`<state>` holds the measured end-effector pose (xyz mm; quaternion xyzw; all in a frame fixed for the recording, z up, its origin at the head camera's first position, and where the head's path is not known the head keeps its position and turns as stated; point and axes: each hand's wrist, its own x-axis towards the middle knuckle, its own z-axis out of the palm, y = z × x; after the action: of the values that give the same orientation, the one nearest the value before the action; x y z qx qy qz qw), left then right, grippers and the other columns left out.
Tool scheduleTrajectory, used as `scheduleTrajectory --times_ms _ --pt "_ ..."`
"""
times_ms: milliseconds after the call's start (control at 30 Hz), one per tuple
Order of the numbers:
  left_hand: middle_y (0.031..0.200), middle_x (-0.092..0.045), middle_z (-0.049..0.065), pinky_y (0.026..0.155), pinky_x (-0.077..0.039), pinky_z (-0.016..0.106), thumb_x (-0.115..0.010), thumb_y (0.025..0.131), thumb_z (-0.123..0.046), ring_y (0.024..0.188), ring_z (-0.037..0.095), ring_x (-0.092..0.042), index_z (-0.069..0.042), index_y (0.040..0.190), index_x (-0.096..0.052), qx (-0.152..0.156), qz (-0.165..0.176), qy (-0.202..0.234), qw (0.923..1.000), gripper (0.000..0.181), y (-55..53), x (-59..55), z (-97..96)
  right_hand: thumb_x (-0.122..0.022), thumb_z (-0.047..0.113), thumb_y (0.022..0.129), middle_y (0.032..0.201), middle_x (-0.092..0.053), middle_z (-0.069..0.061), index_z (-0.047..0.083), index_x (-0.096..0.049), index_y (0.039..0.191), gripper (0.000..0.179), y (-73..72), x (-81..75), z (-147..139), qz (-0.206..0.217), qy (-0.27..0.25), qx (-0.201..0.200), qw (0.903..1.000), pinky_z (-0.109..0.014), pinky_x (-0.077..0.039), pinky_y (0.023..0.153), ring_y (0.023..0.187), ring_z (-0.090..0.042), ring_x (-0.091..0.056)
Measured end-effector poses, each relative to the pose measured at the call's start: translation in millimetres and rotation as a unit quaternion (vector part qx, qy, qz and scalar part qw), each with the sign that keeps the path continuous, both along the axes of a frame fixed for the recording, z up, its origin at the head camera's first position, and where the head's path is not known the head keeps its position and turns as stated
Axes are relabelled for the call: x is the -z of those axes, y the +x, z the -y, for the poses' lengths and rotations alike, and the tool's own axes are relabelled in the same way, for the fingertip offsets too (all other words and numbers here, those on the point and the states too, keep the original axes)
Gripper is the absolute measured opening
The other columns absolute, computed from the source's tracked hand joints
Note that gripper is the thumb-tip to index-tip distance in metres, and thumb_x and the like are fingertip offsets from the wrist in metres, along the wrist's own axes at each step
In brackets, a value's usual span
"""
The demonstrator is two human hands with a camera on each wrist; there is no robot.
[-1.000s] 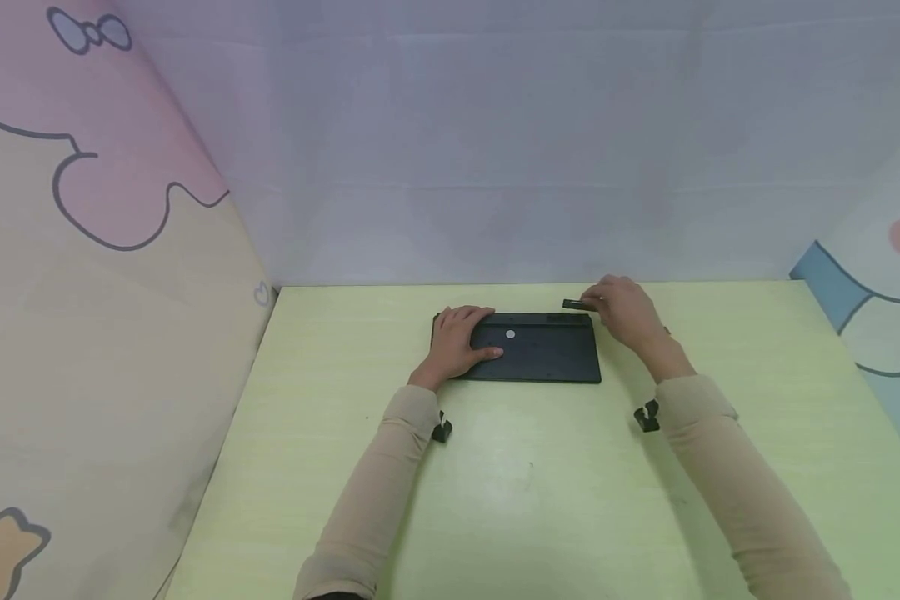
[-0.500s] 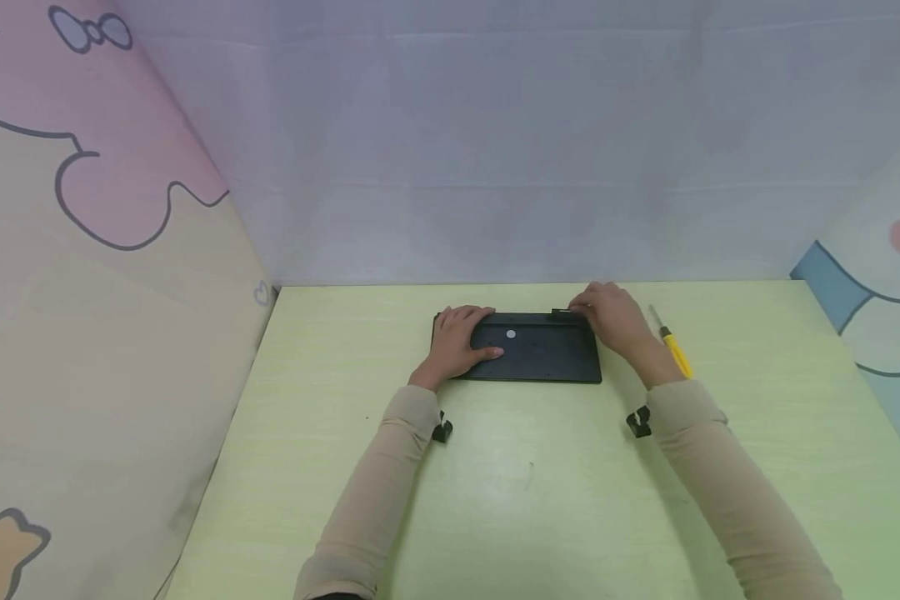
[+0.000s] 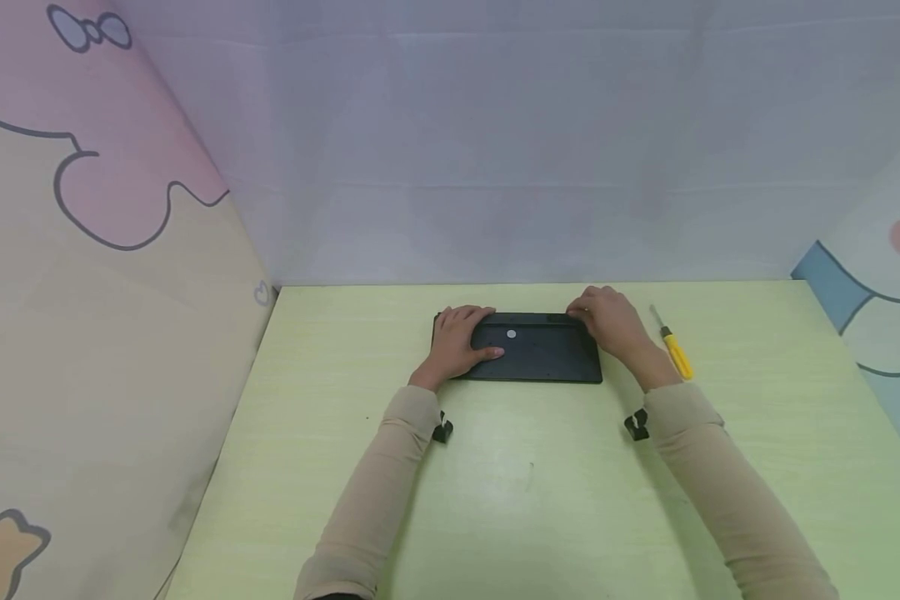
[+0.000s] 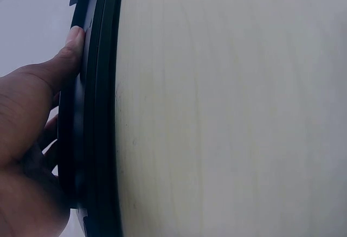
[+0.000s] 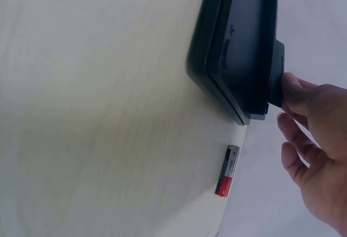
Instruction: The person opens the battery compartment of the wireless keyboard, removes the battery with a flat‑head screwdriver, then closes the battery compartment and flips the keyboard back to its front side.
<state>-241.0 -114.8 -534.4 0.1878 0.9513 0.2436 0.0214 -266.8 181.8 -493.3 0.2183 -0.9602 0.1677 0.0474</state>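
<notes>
A black keyboard (image 3: 543, 354) lies face down on the table, with a round white dot on its underside. My left hand (image 3: 456, 343) holds its left end, thumb across the underside and fingers at the far edge. At the far right corner, my right hand (image 3: 607, 318) pinches a small black battery cover (image 5: 277, 74) between thumb and fingers. In the right wrist view the cover stands at the keyboard's raised back edge; from the head view the fingers hide it. The left thumb (image 4: 73, 44) presses on the keyboard in the left wrist view.
A yellow-handled screwdriver (image 3: 675, 350) lies right of the keyboard, close to the right forearm. One red and black AA battery (image 5: 227, 171) is on the table near the keyboard's corner. A pale wall cloth (image 3: 495, 167) hangs along the table's back edge.
My right hand has moved left and slightly nearer, bringing the battery cover from beyond the back edge down onto the keyboard's corner. The screwdriver has come into view. The left hand stays put.
</notes>
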Motion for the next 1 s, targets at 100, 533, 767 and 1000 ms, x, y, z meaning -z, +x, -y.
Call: scheduleTrajectory --times_ms 100,533,767,1000 --pt "0.154 -0.050 0.006 0.131 -0.015 0.054 -0.075 0.089 -0.051 0.149 0.026 -0.041 -0.023 0.154 -0.046 0.001 -0.004 0.002 1.0000 0.077 -0.4 0.0 0.1 -0.068 0.009 0.097 0.096 -0.074 -0.014 0.003 -0.079 0.105 0.015 -0.3 -0.4 0.8 -0.002 -0.001 -0.002 1.0000 -0.050 -0.054 0.084 0.090 -0.035 -0.065" --pt "0.155 -0.050 0.006 0.132 -0.014 0.054 -0.075 0.090 -0.051 0.149 0.026 -0.040 -0.023 0.154 -0.045 0.000 0.001 0.000 1.0000 0.076 -1.1 1.5 -1.0 -0.067 0.002 0.096 0.093 -0.074 -0.015 0.001 -0.078 0.099 0.012 -2.2 4.4 0.1 -0.019 -0.046 -0.024 0.9985 -0.051 -0.054 0.084 0.087 -0.035 -0.066" --pt "0.154 -0.050 0.006 0.131 -0.014 0.054 -0.075 0.090 -0.050 0.149 0.026 -0.040 -0.023 0.154 -0.045 0.002 -0.001 0.005 1.0000 0.076 -1.0 0.7 -1.5 -0.067 0.005 0.097 0.091 -0.074 -0.015 0.001 -0.079 0.100 0.013 -2.2 6.7 -1.7 -0.014 -0.062 -0.024 0.9977 -0.050 -0.054 0.082 0.086 -0.034 -0.065" --pt "0.154 -0.050 0.006 0.131 -0.015 0.054 -0.075 0.090 -0.050 0.149 0.026 -0.040 -0.023 0.154 -0.046 0.003 -0.003 0.008 1.0000 0.076 -0.5 0.9 -1.7 -0.068 0.004 0.096 0.092 -0.075 -0.015 0.002 -0.080 0.102 0.014 -3.8 4.3 -1.2 0.010 -0.039 -0.011 0.9991 -0.049 -0.054 0.083 0.087 -0.033 -0.065"
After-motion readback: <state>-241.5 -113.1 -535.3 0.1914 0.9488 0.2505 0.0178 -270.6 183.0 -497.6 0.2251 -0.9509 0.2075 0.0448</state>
